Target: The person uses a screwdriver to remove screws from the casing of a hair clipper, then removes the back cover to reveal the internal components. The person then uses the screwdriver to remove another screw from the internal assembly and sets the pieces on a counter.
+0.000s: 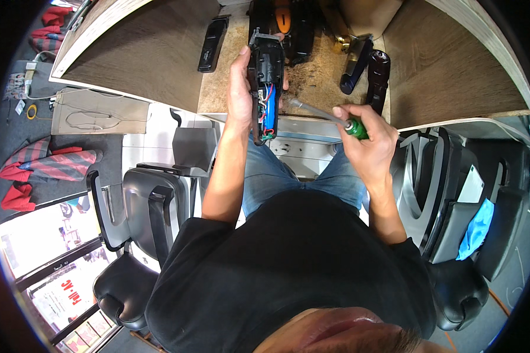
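My left hand (239,88) is wrapped round a black hair clipper (270,67), held upright with its metal blade end pointing away from me. The casing is off along the near half, so a blue battery (271,109), thin coloured wires and a bit of green circuit board show. In my right hand (371,141) is a screwdriver (357,128) with a green handle, gripped between thumb and fingers. Its pale shaft points left toward the clipper, and the tip stays a little apart from it.
On the wooden shelf (312,88) lie a slim black trimmer (213,44) at the left and several clippers at the back. Two dark clippers (378,79) rest at the right. Wooden side panels (453,70) flank the shelf. Black padded chairs (144,206) stand on both sides of me.
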Demonstrator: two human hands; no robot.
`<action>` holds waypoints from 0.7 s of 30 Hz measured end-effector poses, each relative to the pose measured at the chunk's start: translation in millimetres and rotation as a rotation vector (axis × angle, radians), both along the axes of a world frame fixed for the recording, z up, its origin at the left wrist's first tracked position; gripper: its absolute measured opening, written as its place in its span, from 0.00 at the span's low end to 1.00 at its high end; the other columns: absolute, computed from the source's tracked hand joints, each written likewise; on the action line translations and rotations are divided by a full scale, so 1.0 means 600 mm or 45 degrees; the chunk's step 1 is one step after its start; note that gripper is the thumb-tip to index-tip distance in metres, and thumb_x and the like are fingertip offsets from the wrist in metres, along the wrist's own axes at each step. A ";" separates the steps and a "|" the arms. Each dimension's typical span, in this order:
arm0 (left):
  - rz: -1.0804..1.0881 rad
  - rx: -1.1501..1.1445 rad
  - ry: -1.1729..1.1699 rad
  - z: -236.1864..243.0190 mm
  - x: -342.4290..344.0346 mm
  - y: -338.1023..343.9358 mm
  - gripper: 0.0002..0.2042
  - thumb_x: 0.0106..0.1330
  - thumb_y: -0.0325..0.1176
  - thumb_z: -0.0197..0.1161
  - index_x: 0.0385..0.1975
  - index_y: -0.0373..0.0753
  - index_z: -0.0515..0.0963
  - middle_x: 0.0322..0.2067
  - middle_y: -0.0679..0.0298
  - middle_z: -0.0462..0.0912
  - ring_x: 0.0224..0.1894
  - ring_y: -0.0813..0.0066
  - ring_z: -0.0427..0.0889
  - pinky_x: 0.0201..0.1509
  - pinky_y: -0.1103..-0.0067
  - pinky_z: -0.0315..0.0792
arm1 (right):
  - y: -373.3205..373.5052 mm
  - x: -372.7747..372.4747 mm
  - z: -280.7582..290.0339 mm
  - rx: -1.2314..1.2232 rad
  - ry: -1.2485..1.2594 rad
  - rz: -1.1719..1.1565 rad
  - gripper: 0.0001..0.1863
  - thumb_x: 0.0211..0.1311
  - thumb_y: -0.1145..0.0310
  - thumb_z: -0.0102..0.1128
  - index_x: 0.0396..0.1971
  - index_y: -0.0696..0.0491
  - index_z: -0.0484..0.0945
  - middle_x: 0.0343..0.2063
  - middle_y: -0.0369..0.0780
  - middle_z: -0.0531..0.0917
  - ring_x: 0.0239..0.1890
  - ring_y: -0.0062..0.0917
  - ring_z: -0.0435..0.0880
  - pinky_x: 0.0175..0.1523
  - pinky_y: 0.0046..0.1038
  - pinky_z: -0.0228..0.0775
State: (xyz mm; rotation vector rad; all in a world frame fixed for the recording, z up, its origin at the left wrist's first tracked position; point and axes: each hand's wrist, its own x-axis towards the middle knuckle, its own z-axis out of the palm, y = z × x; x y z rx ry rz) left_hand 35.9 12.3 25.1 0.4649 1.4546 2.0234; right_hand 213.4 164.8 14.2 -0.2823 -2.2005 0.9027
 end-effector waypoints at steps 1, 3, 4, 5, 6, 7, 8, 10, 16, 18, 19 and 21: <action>0.001 -0.007 0.007 0.001 0.001 0.000 0.37 0.77 0.65 0.34 0.71 0.43 0.70 0.22 0.64 0.82 0.15 0.81 0.75 0.18 0.82 0.72 | 0.002 -0.005 0.003 0.000 0.001 0.002 0.09 0.59 0.71 0.76 0.36 0.56 0.86 0.28 0.43 0.88 0.27 0.33 0.89 0.33 0.29 0.79; -0.005 0.010 -0.010 -0.004 -0.002 0.000 0.37 0.77 0.65 0.34 0.71 0.43 0.70 0.23 0.64 0.82 0.15 0.81 0.75 0.18 0.82 0.72 | 0.002 -0.018 0.012 -0.073 0.044 -0.067 0.08 0.61 0.72 0.74 0.39 0.56 0.86 0.29 0.44 0.88 0.29 0.35 0.90 0.36 0.30 0.79; -0.012 0.027 -0.029 -0.006 -0.003 -0.001 0.37 0.77 0.65 0.34 0.71 0.43 0.70 0.23 0.64 0.82 0.15 0.80 0.76 0.19 0.82 0.72 | -0.002 -0.021 0.025 -0.196 -0.048 -0.076 0.09 0.64 0.70 0.72 0.41 0.56 0.86 0.30 0.44 0.89 0.31 0.35 0.90 0.39 0.30 0.79; -0.005 0.024 -0.028 -0.007 -0.003 -0.003 0.37 0.77 0.65 0.34 0.71 0.43 0.70 0.23 0.64 0.82 0.15 0.80 0.76 0.19 0.82 0.72 | -0.004 -0.028 0.031 -0.198 -0.047 -0.068 0.09 0.64 0.70 0.72 0.41 0.56 0.86 0.30 0.44 0.89 0.31 0.35 0.90 0.39 0.30 0.79; -0.004 0.026 -0.010 -0.007 -0.003 -0.002 0.37 0.77 0.65 0.34 0.71 0.43 0.70 0.23 0.64 0.82 0.15 0.80 0.76 0.19 0.82 0.73 | -0.004 -0.037 0.037 -0.275 -0.099 -0.076 0.10 0.66 0.68 0.71 0.42 0.56 0.86 0.30 0.44 0.89 0.31 0.33 0.90 0.39 0.29 0.78; -0.002 0.027 0.008 -0.008 -0.003 -0.002 0.37 0.77 0.65 0.34 0.71 0.43 0.70 0.23 0.64 0.82 0.15 0.80 0.76 0.19 0.82 0.73 | -0.004 -0.043 0.039 -0.310 -0.131 -0.073 0.10 0.67 0.67 0.70 0.43 0.56 0.85 0.30 0.44 0.89 0.32 0.32 0.90 0.40 0.29 0.78; -0.006 0.036 0.006 -0.011 -0.004 -0.002 0.37 0.78 0.65 0.34 0.70 0.44 0.70 0.23 0.63 0.82 0.15 0.80 0.76 0.19 0.82 0.73 | -0.004 -0.049 0.041 -0.345 -0.165 -0.069 0.11 0.69 0.65 0.69 0.44 0.56 0.85 0.31 0.44 0.89 0.32 0.30 0.90 0.40 0.29 0.78; -0.005 0.039 -0.004 -0.009 -0.004 -0.001 0.36 0.78 0.65 0.34 0.70 0.44 0.70 0.23 0.63 0.82 0.15 0.79 0.76 0.19 0.82 0.73 | -0.003 -0.063 0.028 -0.416 -0.148 -0.031 0.13 0.70 0.63 0.69 0.44 0.56 0.85 0.30 0.45 0.89 0.32 0.28 0.90 0.40 0.28 0.78; 0.006 0.021 -0.025 -0.005 -0.002 -0.002 0.36 0.78 0.64 0.33 0.70 0.43 0.71 0.23 0.63 0.82 0.15 0.79 0.76 0.19 0.81 0.75 | -0.007 -0.078 -0.003 -0.258 -0.126 -0.050 0.10 0.68 0.67 0.69 0.43 0.57 0.84 0.30 0.48 0.89 0.35 0.42 0.91 0.38 0.33 0.79; 0.007 0.029 -0.001 -0.007 -0.003 -0.002 0.36 0.78 0.64 0.33 0.70 0.42 0.71 0.23 0.63 0.82 0.15 0.79 0.76 0.20 0.81 0.75 | -0.007 -0.078 0.001 -0.314 -0.153 -0.044 0.09 0.66 0.70 0.68 0.42 0.57 0.83 0.31 0.50 0.88 0.37 0.47 0.90 0.40 0.36 0.80; 0.003 0.051 -0.003 -0.009 -0.004 -0.002 0.36 0.78 0.64 0.33 0.70 0.42 0.71 0.23 0.63 0.82 0.15 0.79 0.76 0.20 0.82 0.75 | -0.007 -0.078 0.002 -0.315 -0.152 -0.044 0.09 0.66 0.70 0.68 0.42 0.57 0.83 0.31 0.50 0.88 0.37 0.47 0.90 0.40 0.36 0.80; -0.002 0.073 -0.004 -0.010 -0.004 -0.002 0.36 0.78 0.64 0.33 0.70 0.42 0.71 0.23 0.63 0.82 0.15 0.79 0.76 0.19 0.82 0.75 | -0.007 -0.077 0.002 -0.295 -0.122 -0.044 0.09 0.66 0.70 0.68 0.42 0.57 0.83 0.31 0.50 0.88 0.37 0.46 0.90 0.40 0.36 0.80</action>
